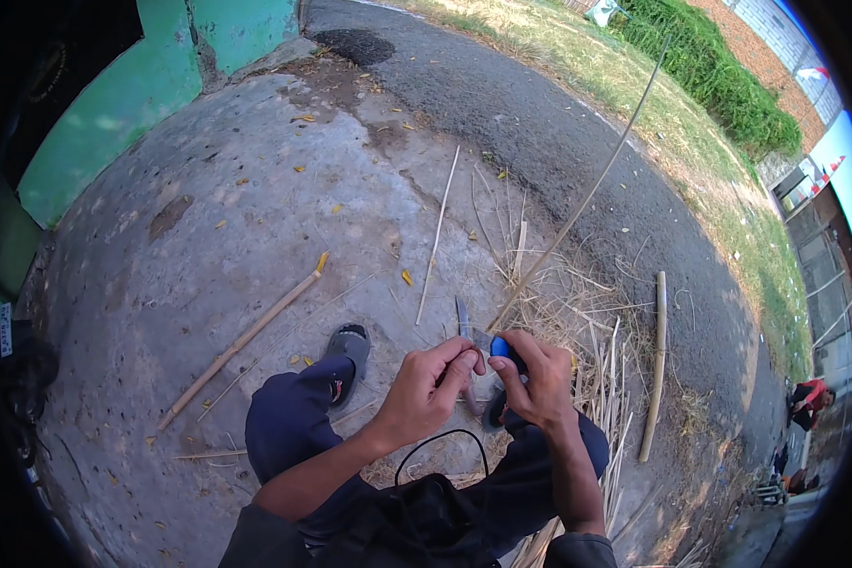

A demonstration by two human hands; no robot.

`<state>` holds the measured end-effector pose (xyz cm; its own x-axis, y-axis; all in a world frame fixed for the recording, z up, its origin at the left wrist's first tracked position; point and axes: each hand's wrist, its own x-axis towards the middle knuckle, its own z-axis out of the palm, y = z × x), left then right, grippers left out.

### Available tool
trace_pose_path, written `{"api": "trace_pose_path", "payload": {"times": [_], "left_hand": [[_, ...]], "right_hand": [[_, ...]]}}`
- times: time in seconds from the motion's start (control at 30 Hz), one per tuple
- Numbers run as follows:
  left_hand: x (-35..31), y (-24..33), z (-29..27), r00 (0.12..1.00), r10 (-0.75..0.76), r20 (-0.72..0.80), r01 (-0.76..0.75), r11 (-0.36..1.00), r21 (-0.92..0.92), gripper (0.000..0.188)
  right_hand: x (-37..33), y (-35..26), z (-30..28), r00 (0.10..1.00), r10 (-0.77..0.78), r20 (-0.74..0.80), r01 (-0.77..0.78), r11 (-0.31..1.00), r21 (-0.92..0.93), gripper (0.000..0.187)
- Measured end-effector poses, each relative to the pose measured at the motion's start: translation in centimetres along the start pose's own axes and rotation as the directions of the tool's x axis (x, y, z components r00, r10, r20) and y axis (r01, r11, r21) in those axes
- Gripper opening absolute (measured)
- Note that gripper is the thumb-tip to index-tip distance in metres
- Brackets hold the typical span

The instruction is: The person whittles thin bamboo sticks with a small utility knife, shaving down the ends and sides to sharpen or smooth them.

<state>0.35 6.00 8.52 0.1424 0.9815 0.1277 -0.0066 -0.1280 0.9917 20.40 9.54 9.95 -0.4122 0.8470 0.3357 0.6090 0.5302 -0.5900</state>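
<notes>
Between my hands a long thin bamboo strip [577, 213] slants up and away to the right. My left hand [431, 390] is closed in a pinch at the strip's near end, which its fingers mostly hide. My right hand [541, 381] is wrapped round a blue-handled knife [500, 348]. A short grey blade seems to point from the handle toward my left fingertips, close against the strip. Beyond my left fingers, low between my feet, lies another blade [462, 318], dark and pointed, partly hidden by my hand.
Bamboo shavings [577, 303] are heaped ahead and to the right. A thick bamboo pole [655, 369] lies at right, a brown stick [241, 339] at left, and a pale thin stick [438, 237] ahead. A green wall [114, 123] stands far left; a person [809, 402] sits far right.
</notes>
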Motion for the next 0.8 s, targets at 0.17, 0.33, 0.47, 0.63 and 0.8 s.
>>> {"api": "trace_pose_path", "payload": {"times": [0.17,0.33,0.47,0.63,0.8], "left_hand": [[-0.2,0.7,0.4,0.998,0.038,-0.050,-0.035,0.997,0.062,0.022],[-1.3,1.0,1.0,0.998,0.051,-0.033,-0.047,0.993,0.109,0.020],[-2.5,-0.1,2.0,0.999,0.017,0.050,-0.019,0.998,0.055,0.022],[-1.3,-1.4,1.2,0.971,-0.207,0.123,0.231,0.945,-0.233,0.027],[-1.3,-0.7,0.9,0.979,-0.155,0.134,0.187,0.943,-0.276,0.027]], "right_hand": [[0.2,0.1,0.0,0.998,-0.042,-0.055,0.042,0.999,-0.012,0.026],[0.9,2.0,-1.7,0.970,0.038,-0.239,-0.058,0.995,-0.080,0.022],[1.7,5.6,-4.7,0.889,0.174,-0.423,-0.190,0.982,0.005,0.029],[-0.5,1.7,-1.6,0.972,0.005,-0.233,0.013,0.997,0.077,0.029],[-0.3,0.7,0.0,0.994,-0.097,-0.051,0.099,0.995,0.024,0.026]]}}
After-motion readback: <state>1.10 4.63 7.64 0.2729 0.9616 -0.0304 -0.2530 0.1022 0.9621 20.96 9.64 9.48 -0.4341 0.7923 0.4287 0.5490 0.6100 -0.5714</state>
